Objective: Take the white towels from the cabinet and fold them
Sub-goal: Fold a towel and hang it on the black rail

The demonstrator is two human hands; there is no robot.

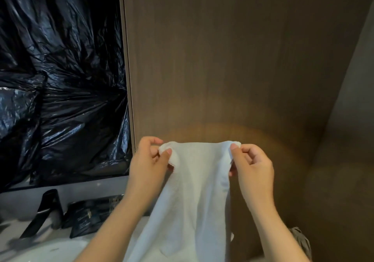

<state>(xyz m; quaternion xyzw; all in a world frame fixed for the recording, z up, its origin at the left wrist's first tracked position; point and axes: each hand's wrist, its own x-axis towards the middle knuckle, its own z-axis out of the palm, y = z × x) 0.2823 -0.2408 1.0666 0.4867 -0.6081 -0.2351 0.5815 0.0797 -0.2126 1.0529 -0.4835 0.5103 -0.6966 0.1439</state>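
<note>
A white towel point(194, 191) is held up in the air by its two upper corners, one in each hand. The left corner is bunched into a small wad and pinched between the thumb and curled fingers of the left hand point(147, 164). The right corner is pinched in the same way by the right hand point(253, 168). Both grips are thus narrow and closed on the cloth. The top edge is stretched almost level between the hands, with a slight sag in the middle. The rest of the towel hangs down between the forearms and runs out of the bottom of the view, with soft lengthwise folds showing in it.

Behind the towel a brown wood-grain panel point(222, 59) fills the middle and right of the view, lit by a warm glow just above the hands. To the left of the panel, crumpled black plastic sheeting point(60, 69) is seen. Below the sheeting a black faucet point(46, 209) is set over a white basin point(50, 251), and dark packets point(89, 219) lie just beside the faucet. At the lower right, part of a grey object point(301, 241) is visible beyond the right forearm; what it is cannot be told.
</note>
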